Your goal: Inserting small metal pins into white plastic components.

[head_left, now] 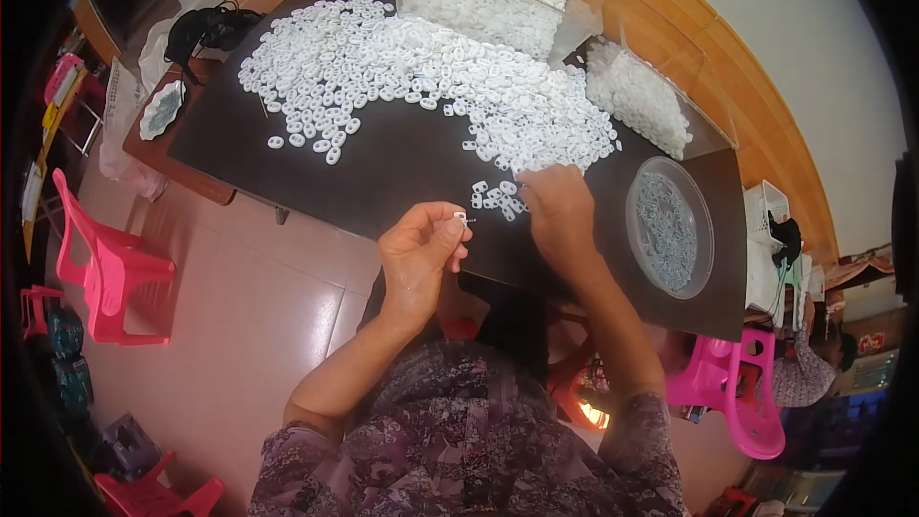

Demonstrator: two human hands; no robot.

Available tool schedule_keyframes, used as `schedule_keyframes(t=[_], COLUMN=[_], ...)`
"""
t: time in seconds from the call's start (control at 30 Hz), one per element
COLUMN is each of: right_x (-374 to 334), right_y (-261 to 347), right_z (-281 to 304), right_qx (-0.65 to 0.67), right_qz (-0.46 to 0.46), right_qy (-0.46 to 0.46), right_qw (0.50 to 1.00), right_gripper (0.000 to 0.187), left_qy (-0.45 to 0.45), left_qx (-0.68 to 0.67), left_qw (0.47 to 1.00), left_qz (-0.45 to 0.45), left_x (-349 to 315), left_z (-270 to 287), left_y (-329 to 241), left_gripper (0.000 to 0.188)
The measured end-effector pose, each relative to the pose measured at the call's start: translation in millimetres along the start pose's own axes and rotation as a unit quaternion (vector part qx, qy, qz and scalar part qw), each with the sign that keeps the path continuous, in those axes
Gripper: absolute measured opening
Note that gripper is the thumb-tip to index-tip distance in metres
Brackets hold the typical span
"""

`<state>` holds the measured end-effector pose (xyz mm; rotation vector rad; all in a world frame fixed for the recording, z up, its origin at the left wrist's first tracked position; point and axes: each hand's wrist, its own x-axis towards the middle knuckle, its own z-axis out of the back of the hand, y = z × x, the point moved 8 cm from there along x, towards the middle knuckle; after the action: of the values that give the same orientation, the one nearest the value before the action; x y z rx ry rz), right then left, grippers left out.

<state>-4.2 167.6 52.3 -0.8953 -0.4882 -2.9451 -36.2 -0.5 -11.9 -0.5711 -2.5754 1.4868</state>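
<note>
Between the thumb and forefinger of my left hand (pixel 416 254) is a small white plastic piece (pixel 460 217) with a thin metal screw (pixel 470 220) sticking out of its side. It is held up just over the table's near edge. To the right, my right hand (pixel 560 215) is closed in a pinch beside a small cluster of white plastic pieces (pixel 493 197); whatever its fingertips hold is hidden. Beyond both hands spreads a large heap of white two-holed oval pieces (pixel 412 57). A round clear bowl (pixel 710 230) of small grey screws (pixel 665 230) stands right of my right forearm.
Clear plastic bins (pixel 576 31) full of white pieces line the far side of the dark table (pixel 383 153). A leaf-shaped dish (pixel 161 110) lies at the far left. Pink plastic chairs (pixel 110 273) stand on both sides. Another person (pixel 806 378) is at the right.
</note>
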Motion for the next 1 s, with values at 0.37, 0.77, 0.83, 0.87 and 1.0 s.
schedule_keyframes(t=[0.37, 0.77, 0.83, 0.87, 1.0], right_x=[9.8, -5.4, -6.2, -6.7, -11.1], right_y=[12.3, 49.3, 52.8, 55.7, 59.8], right_z=[-20.7, 2.4, 6.1, 8.2, 9.8], right_qx=[-0.06, 0.132, 0.135, 0.138, 0.167], right_qz=[0.073, -0.009, 0.004, 0.019, 0.032], right_qy=[0.048, 0.004, -0.008, -0.02, -0.022], right_qw=[0.994, 0.991, 0.991, 0.99, 0.985], right_gripper=[0.011, 0.01, 0.011, 0.011, 0.014], left_qy=[-0.001, -0.02, -0.009, -0.01, -0.001], left_qx=[-0.005, -0.026, -0.032, -0.03, -0.055], left_qw=[1.0, 0.999, 0.999, 0.999, 0.998], left_qz=[0.005, -0.019, -0.03, -0.03, -0.025], left_x=[2.2, 7.6, 7.6, 7.2, 4.6], left_z=[1.9, -10.4, -12.4, -11.7, -12.1], left_y=[2.2, -4.3, -4.8, -4.2, -4.1], left_gripper=[0.013, 0.009, 0.009, 0.009, 0.009])
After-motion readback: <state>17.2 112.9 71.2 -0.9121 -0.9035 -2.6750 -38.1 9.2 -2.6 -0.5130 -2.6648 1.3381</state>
